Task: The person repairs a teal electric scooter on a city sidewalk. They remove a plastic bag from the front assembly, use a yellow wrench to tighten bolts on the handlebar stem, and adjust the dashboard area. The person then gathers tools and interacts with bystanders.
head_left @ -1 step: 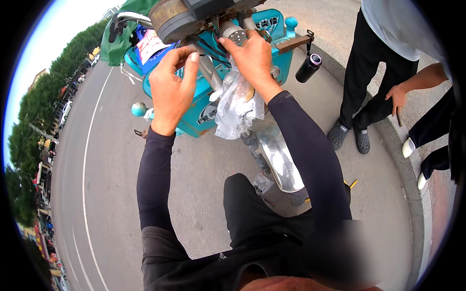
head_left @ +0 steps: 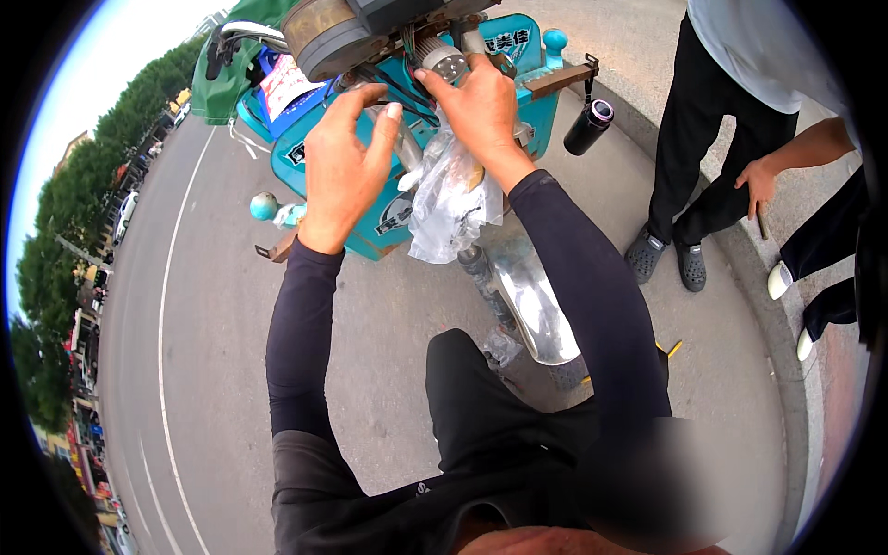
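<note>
My right hand [head_left: 481, 106] grips a small round lamp [head_left: 449, 67] with a clear face and ribbed body, the thumb at its lower left edge. My left hand [head_left: 350, 162] is beside it, fingers bent and thumb apart, with nothing visible between them. Thin dark wires [head_left: 407, 104] run between the two hands, below the vehicle's round grey-brown housing [head_left: 324, 39]. A crumpled clear plastic bag [head_left: 453, 208] hangs beneath my right hand, over the front of a turquoise vehicle [head_left: 370, 231].
A shiny metal mudguard [head_left: 536, 305] sits above the front wheel. A black flask [head_left: 588, 128] hangs from a rusty bar [head_left: 560, 81] at the right. Two people stand by the kerb [head_left: 768, 277]; one's hand [head_left: 758, 185] holds a thin stick-like thing. A road line [head_left: 166, 277] runs along the left.
My left hand has shifted a little to the right, closer to the wires and my right hand. The right hand stays at the lamp.
</note>
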A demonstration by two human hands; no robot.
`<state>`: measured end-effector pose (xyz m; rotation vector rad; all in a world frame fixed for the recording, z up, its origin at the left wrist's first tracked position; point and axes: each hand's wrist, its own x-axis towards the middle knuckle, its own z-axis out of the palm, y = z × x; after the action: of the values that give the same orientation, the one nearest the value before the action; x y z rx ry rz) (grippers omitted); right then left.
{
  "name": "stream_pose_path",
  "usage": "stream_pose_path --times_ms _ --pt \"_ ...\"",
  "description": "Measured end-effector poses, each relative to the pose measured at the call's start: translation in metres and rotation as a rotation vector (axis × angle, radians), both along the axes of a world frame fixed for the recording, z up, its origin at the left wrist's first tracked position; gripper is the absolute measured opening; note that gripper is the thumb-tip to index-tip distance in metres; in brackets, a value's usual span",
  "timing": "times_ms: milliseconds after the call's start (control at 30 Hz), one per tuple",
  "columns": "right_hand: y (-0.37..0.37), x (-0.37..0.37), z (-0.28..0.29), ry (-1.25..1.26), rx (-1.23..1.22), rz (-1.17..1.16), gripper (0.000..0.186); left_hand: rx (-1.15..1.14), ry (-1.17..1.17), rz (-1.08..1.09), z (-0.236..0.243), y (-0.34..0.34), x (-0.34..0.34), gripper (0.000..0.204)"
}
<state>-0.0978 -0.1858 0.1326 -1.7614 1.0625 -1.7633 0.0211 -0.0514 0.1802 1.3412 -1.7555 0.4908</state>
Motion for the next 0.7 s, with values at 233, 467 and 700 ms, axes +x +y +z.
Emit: stream_pose_path --times_ms 233,467,700 --pt "-0.002 -0.004 0.005 0.011 0.014 -0.022 0.053 0.233 0.143 0.230 0.009 -0.068 -0.008 0.051" --pt "-0.003 -0.004 0.006 0.028 0.031 -0.004 0.046 0.286 0.295 0.381 0.012 -0.099 -0.011 0.065" --pt "-0.007 -0.005 0.003 0.089 -0.041 -0.061 0.039 0.371 0.344 0.107 0.006 -0.102 -0.001 0.073"
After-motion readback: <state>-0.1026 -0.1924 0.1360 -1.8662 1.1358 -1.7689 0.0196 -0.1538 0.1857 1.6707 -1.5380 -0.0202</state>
